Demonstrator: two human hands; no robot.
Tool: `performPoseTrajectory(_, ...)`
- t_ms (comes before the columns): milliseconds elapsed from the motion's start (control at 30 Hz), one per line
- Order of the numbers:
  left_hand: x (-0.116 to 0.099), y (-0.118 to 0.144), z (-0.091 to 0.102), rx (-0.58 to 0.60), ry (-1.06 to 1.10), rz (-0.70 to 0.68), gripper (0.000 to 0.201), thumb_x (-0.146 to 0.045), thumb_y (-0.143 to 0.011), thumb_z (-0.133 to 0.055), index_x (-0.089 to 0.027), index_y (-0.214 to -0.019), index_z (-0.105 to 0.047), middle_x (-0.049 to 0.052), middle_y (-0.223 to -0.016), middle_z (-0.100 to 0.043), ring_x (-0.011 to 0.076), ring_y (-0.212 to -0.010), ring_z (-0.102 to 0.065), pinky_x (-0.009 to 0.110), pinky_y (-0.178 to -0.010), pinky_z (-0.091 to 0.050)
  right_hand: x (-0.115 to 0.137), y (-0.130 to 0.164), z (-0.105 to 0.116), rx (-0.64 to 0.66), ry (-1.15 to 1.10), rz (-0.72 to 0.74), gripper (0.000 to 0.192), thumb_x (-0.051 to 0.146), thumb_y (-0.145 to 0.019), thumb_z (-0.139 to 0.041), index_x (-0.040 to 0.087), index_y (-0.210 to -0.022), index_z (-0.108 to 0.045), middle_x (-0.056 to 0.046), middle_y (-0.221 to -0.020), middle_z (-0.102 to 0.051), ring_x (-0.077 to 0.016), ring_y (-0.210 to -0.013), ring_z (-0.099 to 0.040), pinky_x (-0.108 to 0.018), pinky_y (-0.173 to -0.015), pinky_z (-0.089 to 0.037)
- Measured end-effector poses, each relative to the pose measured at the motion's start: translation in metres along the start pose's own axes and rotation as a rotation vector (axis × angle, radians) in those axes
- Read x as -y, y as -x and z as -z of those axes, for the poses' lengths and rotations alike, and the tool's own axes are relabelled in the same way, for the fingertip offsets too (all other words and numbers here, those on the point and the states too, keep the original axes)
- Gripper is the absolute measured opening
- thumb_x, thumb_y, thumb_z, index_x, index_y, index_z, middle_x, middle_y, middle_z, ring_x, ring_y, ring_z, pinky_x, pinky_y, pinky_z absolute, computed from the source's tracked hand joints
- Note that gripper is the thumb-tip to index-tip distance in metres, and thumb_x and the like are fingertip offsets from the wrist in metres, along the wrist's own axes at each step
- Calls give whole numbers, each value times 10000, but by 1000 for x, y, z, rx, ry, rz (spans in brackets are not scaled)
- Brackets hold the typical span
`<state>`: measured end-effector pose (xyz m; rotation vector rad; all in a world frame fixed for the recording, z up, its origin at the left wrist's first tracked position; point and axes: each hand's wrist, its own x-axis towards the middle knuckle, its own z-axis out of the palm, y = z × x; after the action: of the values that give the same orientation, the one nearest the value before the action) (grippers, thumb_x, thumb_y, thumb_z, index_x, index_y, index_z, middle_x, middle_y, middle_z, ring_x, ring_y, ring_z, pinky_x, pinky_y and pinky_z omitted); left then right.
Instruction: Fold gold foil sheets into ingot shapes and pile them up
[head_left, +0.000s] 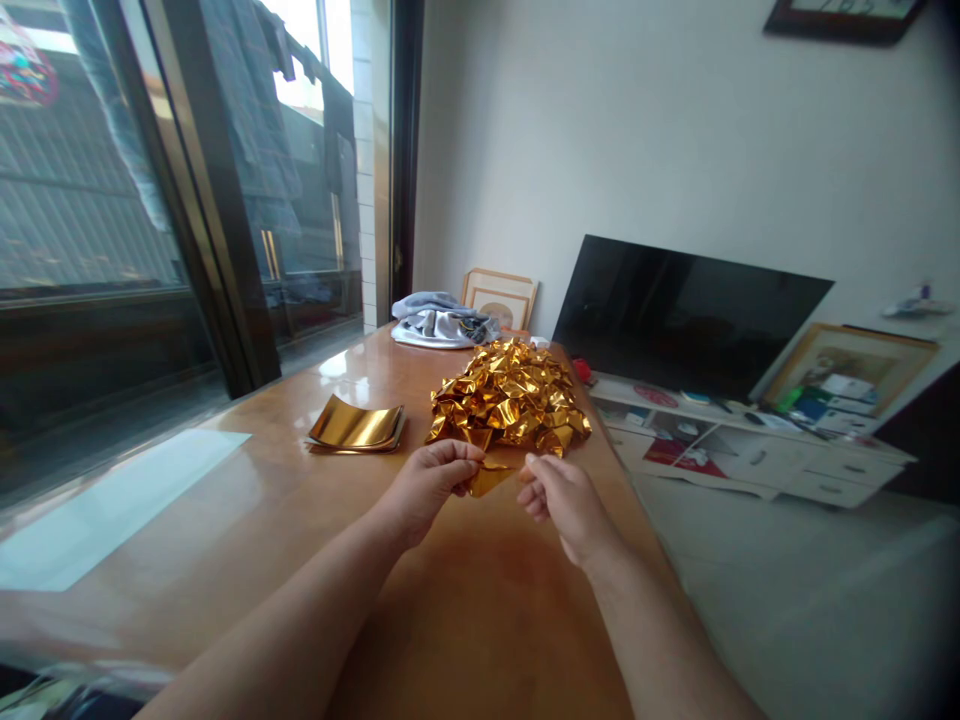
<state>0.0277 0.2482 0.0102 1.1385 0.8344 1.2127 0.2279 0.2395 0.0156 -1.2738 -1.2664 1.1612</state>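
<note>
My left hand (pixel 429 482) and my right hand (pixel 561 498) pinch a small piece of gold foil paper (pixel 489 477) between them, just above the wooden table (pixel 465 600). Right behind the hands lies a heap of folded gold foil pieces (pixel 508 394). To the left of the heap sits a small stack of flat gold foil sheets (pixel 357 425), slightly curled upward at the edges.
A bundle of grey cloth (pixel 439 322) lies at the table's far end, with picture frames (pixel 500 297) leaning on the wall behind it. A dark TV (pixel 686 312) stands on a low white cabinet (pixel 757 450) to the right. Glass sliding doors (pixel 187 200) run along the left.
</note>
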Motion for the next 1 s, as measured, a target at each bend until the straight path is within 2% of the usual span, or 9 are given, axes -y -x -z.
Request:
performPoseTrajectory(100,-1,1,-1,17,-45,-40,182,-215,-762,-700,-127,-921,-696,24,-789,-626,102,-655,-504,250,-630,-367,0,1,-2,79,-79,-106,391,539,-869,-581,159,-786,-624,-39,-591,-641,-98,-456,-494,-214,-448,-348)
performPoseTrajectory(200,-2,2,-2,32,-72,-61,182,-221,-777,-686,-124,-931,-688,22,-782,-621,107,-662,-500,257,-639,-368,-3,1,-4,121,-166,-120,338,502,-858,-613,166,-818,-623,-30,-608,-644,-99,-478,-505,-211,-464,-353)
performPoseTrajectory(433,-3,2,-3,37,-72,-60,213,-236,-783,-698,-133,-968,-673,15,-776,-616,109,-662,-499,259,-639,-370,0,4,-1,169,-140,12,286,454,-870,-639,175,-819,-604,-10,-659,-637,-98,-556,-508,-212,-517,-366)
performPoseTrajectory(600,-2,1,1,18,-70,-32,327,-233,-778,-723,-172,-1090,-648,29,-952,-637,104,-705,-518,249,-640,-379,2,2,3,141,-24,123,316,485,-893,-618,182,-806,-599,-13,-712,-644,-109,-607,-517,-239,-577,-398)
performPoseTrajectory(800,1,-3,8,48,-47,47,235,-269,-782,-710,-150,-982,-682,17,-800,-615,99,-648,-499,244,-602,-345,0,-2,5,88,-10,158,347,517,-862,-649,170,-871,-656,-43,-799,-653,-128,-655,-531,-255,-579,-398)
performPoseTrajectory(1000,-4,-2,10,9,-95,60,279,-240,-743,-732,-176,-1014,-703,10,-806,-641,92,-628,-476,240,-590,-322,3,-1,4,101,-29,178,346,522,-849,-662,177,-854,-638,-30,-775,-638,-130,-648,-529,-263,-594,-415)
